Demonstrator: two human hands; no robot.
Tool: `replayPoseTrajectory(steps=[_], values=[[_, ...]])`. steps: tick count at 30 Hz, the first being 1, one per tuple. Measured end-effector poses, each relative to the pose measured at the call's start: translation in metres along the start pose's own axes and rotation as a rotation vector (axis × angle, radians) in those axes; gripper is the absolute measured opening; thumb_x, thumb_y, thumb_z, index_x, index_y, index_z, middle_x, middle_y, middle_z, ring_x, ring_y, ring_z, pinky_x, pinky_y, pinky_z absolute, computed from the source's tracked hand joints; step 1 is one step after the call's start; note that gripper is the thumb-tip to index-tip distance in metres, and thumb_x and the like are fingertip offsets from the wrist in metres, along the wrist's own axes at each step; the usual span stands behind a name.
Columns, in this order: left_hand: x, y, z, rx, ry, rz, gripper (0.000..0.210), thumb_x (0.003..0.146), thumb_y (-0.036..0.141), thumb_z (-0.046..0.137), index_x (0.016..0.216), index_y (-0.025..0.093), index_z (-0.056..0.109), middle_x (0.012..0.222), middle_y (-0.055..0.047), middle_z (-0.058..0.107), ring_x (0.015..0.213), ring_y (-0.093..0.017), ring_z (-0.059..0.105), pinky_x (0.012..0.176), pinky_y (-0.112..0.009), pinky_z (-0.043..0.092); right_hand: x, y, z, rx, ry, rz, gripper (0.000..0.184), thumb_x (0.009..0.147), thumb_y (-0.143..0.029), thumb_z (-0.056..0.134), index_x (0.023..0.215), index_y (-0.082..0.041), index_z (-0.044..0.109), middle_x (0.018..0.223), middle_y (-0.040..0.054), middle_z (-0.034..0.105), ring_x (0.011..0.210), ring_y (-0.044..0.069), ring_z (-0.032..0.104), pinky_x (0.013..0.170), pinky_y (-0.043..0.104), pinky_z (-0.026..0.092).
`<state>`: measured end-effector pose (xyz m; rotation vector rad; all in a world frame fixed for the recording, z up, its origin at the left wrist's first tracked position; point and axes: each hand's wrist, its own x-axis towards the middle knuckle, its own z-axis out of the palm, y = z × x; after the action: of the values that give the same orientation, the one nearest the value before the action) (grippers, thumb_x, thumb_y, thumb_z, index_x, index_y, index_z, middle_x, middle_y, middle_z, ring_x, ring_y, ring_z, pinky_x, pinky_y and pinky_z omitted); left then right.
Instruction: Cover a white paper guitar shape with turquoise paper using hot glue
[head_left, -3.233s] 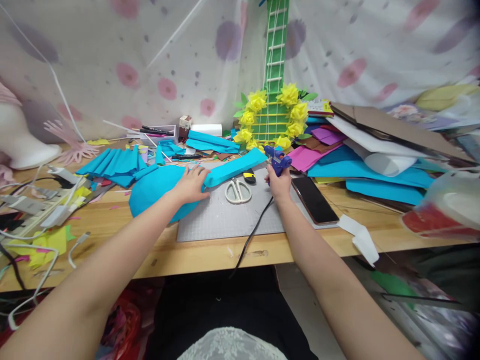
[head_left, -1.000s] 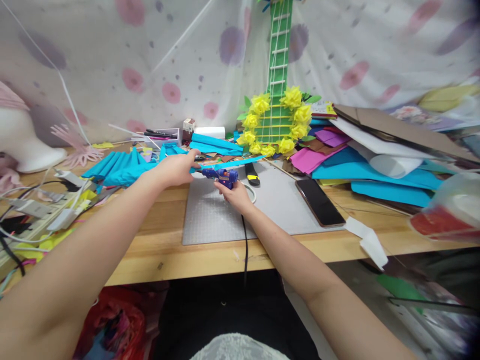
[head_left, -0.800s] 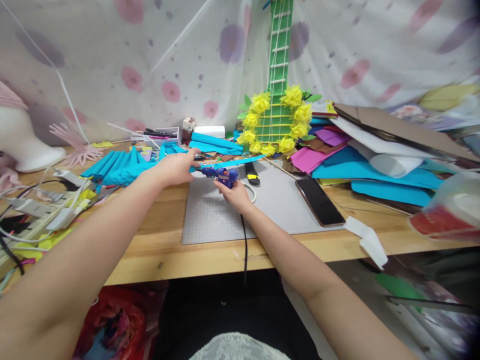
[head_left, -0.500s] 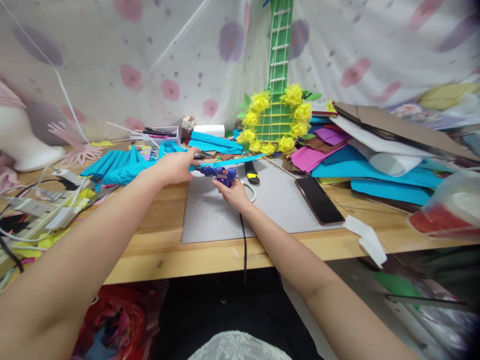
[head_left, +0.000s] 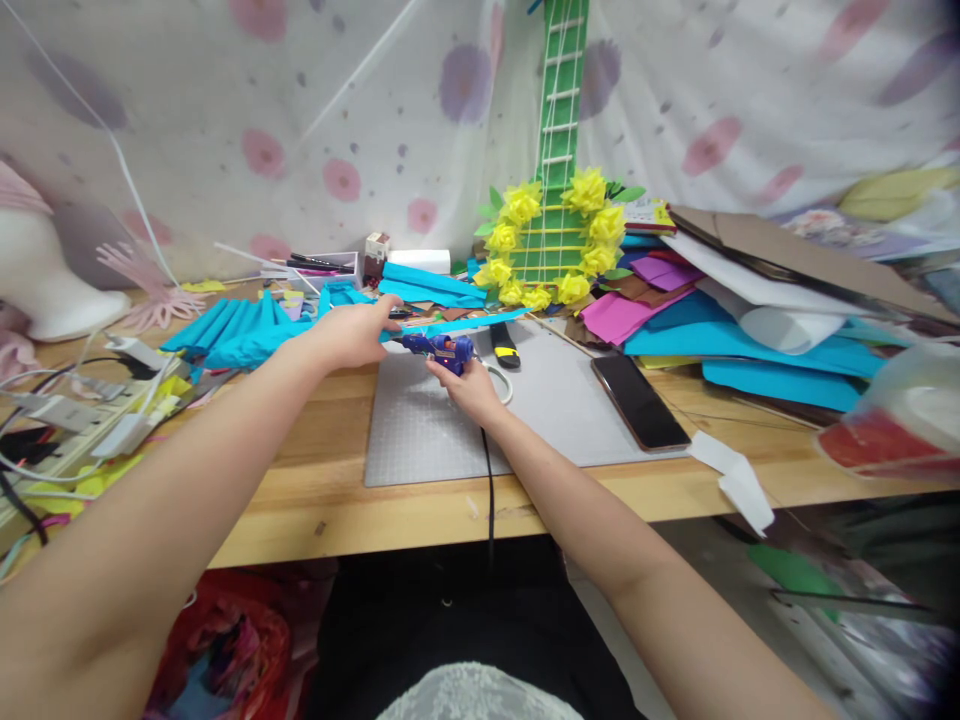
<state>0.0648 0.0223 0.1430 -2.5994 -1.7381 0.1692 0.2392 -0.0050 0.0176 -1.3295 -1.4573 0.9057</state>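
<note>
My right hand is closed round a blue hot glue gun, its nozzle pointing left and its black cord hanging over the table edge. My left hand pinches the left end of a long strip of blue paper, which stretches to the right above the glue gun. The nozzle tip is close to the left fingers, by the strip; whether it touches the paper I cannot tell. Behind the gun lie a black and yellow utility knife and a roll of tape, partly hidden by my right hand.
A grey cutting mat lies under my hands, with a phone on its right. Behind stands a green paper guitar ringed by yellow flowers. Stacked paper fills the right, a plastic cup nearby. Power strip and cables lie left.
</note>
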Motion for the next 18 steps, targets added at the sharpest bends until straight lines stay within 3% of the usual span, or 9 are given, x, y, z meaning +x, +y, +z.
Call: replayPoseTrajectory(steps=[18], values=[[0.0, -0.0057, 0.003, -0.058, 0.011, -0.026, 0.071, 0.074, 0.039, 0.058, 0.137, 0.026, 0.028, 0.116, -0.005, 0.066, 0.1, -0.025, 0.062, 0.078, -0.031, 0.046, 0.0022, 0.0034, -0.0043, -0.087, 0.099, 0.008, 0.04, 0.073, -0.056, 0.062, 0.091, -0.02, 0.07, 0.088, 0.0077, 0.071, 0.086, 0.023, 0.066, 0.073, 0.031, 0.046]])
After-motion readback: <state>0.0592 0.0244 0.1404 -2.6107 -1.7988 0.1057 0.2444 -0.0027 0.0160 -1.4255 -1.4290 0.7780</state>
